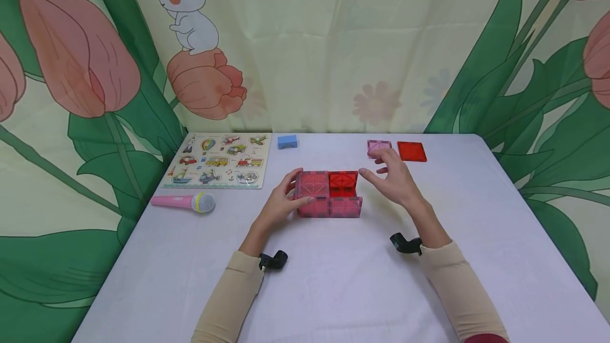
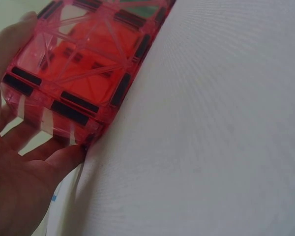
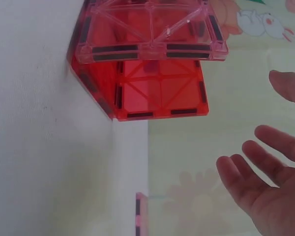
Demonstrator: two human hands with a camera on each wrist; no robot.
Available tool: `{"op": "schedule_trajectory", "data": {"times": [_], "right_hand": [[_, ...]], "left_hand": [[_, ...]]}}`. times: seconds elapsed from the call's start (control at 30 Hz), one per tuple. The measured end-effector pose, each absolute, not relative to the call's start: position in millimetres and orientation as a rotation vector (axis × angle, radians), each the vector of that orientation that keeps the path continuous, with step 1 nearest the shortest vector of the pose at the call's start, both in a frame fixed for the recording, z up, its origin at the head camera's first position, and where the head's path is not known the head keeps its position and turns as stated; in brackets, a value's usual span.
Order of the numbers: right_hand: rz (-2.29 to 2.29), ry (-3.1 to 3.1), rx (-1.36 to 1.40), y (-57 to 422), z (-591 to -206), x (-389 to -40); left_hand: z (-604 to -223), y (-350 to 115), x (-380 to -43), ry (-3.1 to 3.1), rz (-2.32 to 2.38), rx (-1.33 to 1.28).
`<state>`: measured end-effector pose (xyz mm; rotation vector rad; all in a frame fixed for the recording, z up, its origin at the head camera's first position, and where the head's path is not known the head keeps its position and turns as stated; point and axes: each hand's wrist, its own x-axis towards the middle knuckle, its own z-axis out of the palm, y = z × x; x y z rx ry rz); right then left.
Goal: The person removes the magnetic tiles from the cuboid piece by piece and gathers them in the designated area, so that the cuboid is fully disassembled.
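In the middle of the table stands a box of see-through pink and red magnetic tiles (image 1: pixel 312 184). Its left half has a pink tile on top, while the right half is uncovered above and at the right end. My left hand (image 1: pixel 277 200) grips the box's left end, thumb on the front and fingers around behind. The left wrist view shows that grip close up on the tile box (image 2: pixel 81 64). Off the box's right end, my right hand (image 1: pixel 395 181) holds nothing, fingers spread and loosely bent. Beyond its fingertips lies a loose pink tile (image 1: pixel 378 144), beside a red tile (image 1: pixel 412 151).
A picture puzzle board (image 1: pixel 216 160) of vehicles lies at the back left. Nearer on that side is a pink toy microphone (image 1: pixel 178 201). By the back edge sits a small blue block (image 1: pixel 287 142). Behind the table hangs a printed curtain (image 1: pixel 305 46).
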<state>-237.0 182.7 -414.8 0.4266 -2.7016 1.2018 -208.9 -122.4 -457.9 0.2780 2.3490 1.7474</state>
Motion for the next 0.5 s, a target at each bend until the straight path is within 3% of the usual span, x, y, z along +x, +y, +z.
{"op": "schedule_trajectory", "data": {"times": [0.5], "right_hand": [[1.203,-2.848,0.660,165.1,-421.5,-228.3]], "left_hand": [[-452.1,-122.3,-206.5,2.369,1.711,0.269]]}}
